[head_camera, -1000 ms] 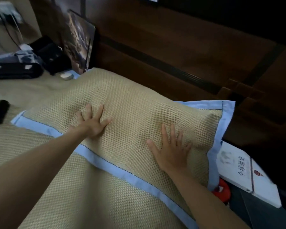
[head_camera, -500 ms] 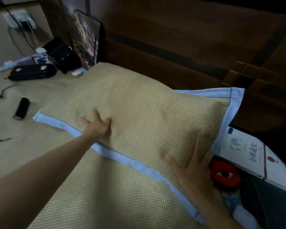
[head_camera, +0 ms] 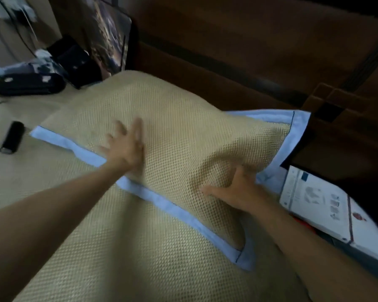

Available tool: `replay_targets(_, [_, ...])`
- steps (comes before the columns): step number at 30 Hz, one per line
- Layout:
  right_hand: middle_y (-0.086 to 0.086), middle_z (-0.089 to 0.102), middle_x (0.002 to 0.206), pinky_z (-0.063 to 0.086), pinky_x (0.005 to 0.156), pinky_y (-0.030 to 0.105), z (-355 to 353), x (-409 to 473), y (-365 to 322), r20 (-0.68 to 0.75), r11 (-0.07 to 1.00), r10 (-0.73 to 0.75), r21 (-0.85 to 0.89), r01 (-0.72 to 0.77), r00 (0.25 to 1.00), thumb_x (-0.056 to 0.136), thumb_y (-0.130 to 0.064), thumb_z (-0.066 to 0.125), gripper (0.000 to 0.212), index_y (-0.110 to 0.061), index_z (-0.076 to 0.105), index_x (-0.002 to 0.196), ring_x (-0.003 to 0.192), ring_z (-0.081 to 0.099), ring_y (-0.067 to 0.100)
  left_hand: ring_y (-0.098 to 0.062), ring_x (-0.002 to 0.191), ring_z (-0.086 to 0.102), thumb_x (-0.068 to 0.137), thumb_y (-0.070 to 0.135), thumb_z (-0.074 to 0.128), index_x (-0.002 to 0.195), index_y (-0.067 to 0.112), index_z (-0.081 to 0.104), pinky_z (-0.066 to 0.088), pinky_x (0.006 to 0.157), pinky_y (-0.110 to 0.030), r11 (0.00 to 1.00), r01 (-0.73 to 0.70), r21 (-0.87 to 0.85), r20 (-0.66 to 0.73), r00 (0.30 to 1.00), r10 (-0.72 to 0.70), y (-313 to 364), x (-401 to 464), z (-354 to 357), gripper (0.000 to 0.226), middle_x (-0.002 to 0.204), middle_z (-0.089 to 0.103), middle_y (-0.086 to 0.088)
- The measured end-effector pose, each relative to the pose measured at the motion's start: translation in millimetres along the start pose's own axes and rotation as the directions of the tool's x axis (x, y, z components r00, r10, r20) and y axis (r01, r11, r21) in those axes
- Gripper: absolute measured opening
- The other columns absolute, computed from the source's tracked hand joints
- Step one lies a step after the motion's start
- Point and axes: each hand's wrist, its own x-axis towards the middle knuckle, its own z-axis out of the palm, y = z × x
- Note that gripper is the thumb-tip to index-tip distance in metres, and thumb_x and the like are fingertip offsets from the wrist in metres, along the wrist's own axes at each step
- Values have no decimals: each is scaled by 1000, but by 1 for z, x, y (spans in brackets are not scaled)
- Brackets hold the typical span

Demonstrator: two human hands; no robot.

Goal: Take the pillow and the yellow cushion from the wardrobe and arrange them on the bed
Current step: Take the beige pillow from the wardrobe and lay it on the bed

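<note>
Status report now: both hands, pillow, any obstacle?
Left hand open, flat on pillow. Right hand open, pressing its near-right corner. Black cylinder lies left, apart.

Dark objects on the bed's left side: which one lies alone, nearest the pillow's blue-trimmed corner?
The small black cylinder. It lies by itself on the mat just left of the pillow, while the other dark items are bunched farther back by the headboard.

Pillow is done in a tan honeycomb mesh, edged with a pale blue border and dark stitching. Same tan mesh is seen on the bed mat. Headboard is dark brown wood. A black tube and a white booklet with a red stripe are seen too.
</note>
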Motion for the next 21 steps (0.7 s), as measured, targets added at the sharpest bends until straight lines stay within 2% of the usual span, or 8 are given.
replay_targets(2, [21,8,163,14,113,68,-28,11,-19,-316,981,-98,-188,40,944,56,-99,34,130,-19,9,154,147,15,47,-37,151,4,98,54,30,151,53,3,5,110,-73,987,-158,-10,98,982,159,29,-23,9,59,166,-6,-5])
replay_targets(4, [18,1,165,11,113,68,-54,33,-34,-418,951,-242,-282,128,876,71,-93,25,110,-26,7,156,148,8,47,-29,152,-10,94,67,18,149,55,-9,-2,113,-69,988,-151,38,210,968,140,43,-50,28,63,165,-16,-1])
replay_targets(8, [9,-13,166,3,117,67,-87,86,-5,-184,967,-60,-253,12,981,61,-102,26,121,-37,-10,157,152,-4,39,-25,152,-16,92,71,15,145,59,-19,1,114,-69,991,-91,103,270,961,60,37,-66,38,63,163,-24,4])
replay_targets(11, [9,0,168,16,118,62,-88,115,23,-62,1000,-8,-8,8,998,40,-108,35,145,-33,0,159,152,7,36,-28,152,-13,94,69,18,142,61,-20,4,110,-75,982,-80,169,341,940,18,42,-63,31,62,163,-25,3])
replay_targets(15, [6,15,166,23,120,51,-96,128,55,163,976,-66,215,30,984,35,-103,53,150,-28,12,159,149,23,31,-34,151,-11,100,56,24,149,52,-17,4,112,-73,961,-19,274,359,930,-84,74,-71,38,64,164,-23,-4])
replay_targets(17, [9,14,166,22,120,51,-110,128,60,218,996,-28,89,8,976,35,-103,51,153,-25,10,159,149,22,33,-40,151,-7,101,47,27,154,38,-14,9,117,-66,948,-34,316,343,936,-80,91,-80,38,68,165,-14,-13])
replay_targets(19, [14,15,165,23,117,56,-124,125,51,90,990,-13,-142,26,996,34,-107,43,154,-22,9,159,148,20,40,-41,150,-4,102,38,30,157,28,-9,8,120,-58,960,-48,276,334,941,-49,103,-92,33,68,164,-3,-19])
replay_targets(21, [16,23,162,27,112,58,-130,122,36,-74,958,-178,-242,155,981,40,-106,39,147,-22,15,157,146,25,40,-37,151,-12,104,34,28,157,24,-10,-4,122,-52,979,-69,193,385,923,-11,110,-109,26,65,163,-3,-22])
